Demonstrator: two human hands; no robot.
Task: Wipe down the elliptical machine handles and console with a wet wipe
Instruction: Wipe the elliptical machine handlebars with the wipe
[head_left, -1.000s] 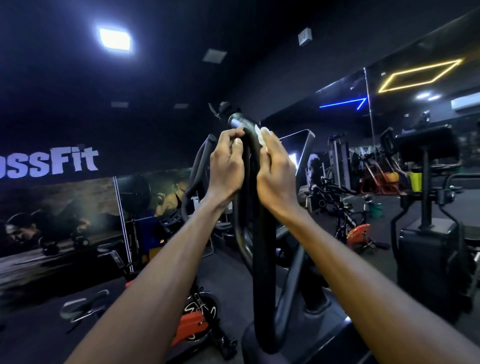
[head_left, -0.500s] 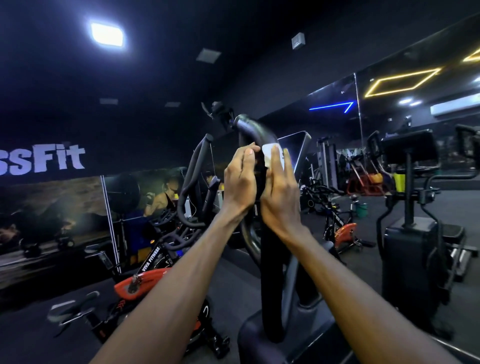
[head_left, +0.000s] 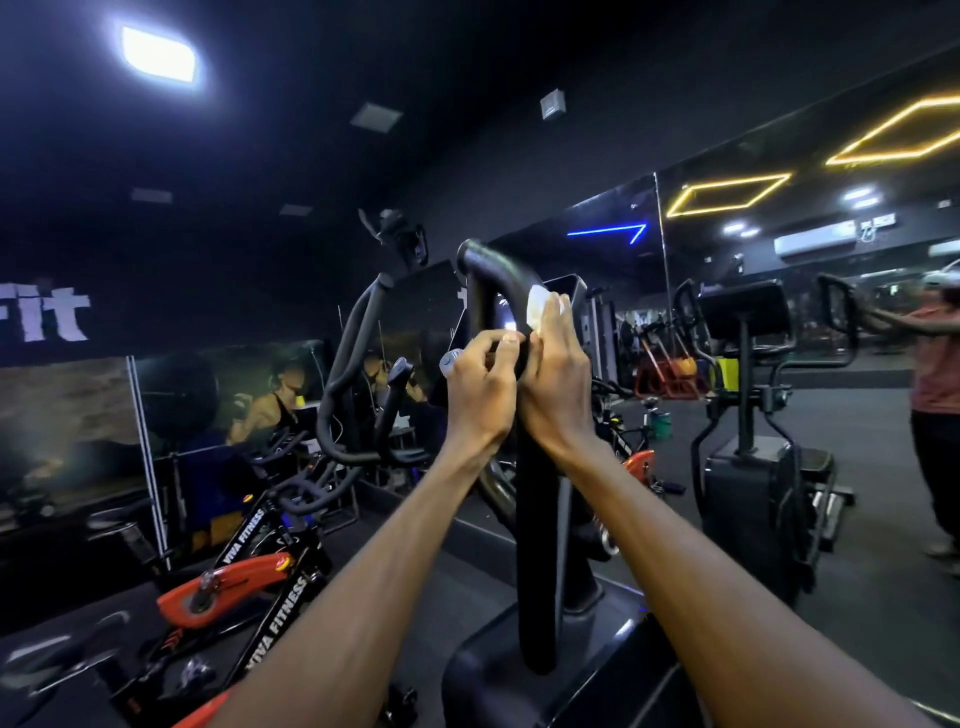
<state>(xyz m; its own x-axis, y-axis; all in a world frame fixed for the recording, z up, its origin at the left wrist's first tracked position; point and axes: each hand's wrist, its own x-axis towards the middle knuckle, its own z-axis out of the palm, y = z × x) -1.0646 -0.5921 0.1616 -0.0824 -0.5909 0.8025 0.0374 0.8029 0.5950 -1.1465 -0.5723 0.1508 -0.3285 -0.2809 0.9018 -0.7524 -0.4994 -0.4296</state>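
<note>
Lower left: spin bike (head_left: 244, 582) with orange frame and "VIVA FITNESS" lettering. Left wall: white letters "Fit" (head_left: 49, 314) above a mural (head_left: 270, 400) of an exercising figure. Upper left: bright ceiling light (head_left: 158, 54). Upper right: yellow neon diamonds (head_left: 727, 195) and a blue neon line (head_left: 610, 231) in the mirror (head_left: 831, 249). Right: second black machine (head_left: 748, 467), with a green bucket (head_left: 661, 423) on the floor beyond. Far right edge: a person (head_left: 937, 395) in a red shirt.
</note>
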